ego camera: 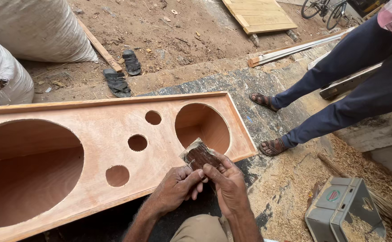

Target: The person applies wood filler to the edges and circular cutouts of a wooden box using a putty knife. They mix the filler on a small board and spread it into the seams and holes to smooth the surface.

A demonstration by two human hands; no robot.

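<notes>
Pinched between both hands — a worn, dark brown sheet of sandpaper, folded or creased, its pale backing showing along the upper left edge. Right hand clamped on the sheet's lower right side, thumb laid across the gritty face; left hand closed on the lower left edge, fingertips curled under. Both grips narrow and firm, neither hand free.

Held just above the near long edge of a plywood panel, at the panel's right end, overlapping the lower rim of the medium round cutout. Long axis of the panel running left to right and tilting slightly up toward the far right corner; sheet angled up and left, pointing toward the panel face. Three small round holes to the left of the grip, then a far larger round opening at the left end. Right hand nearer the panel's right end, left hand nearer the small holes.

Off to the right — another person's legs in dark trousers and sandals, standing on sawdust, well apart from the hands. Grey power tool on the ground at lower right.
</notes>
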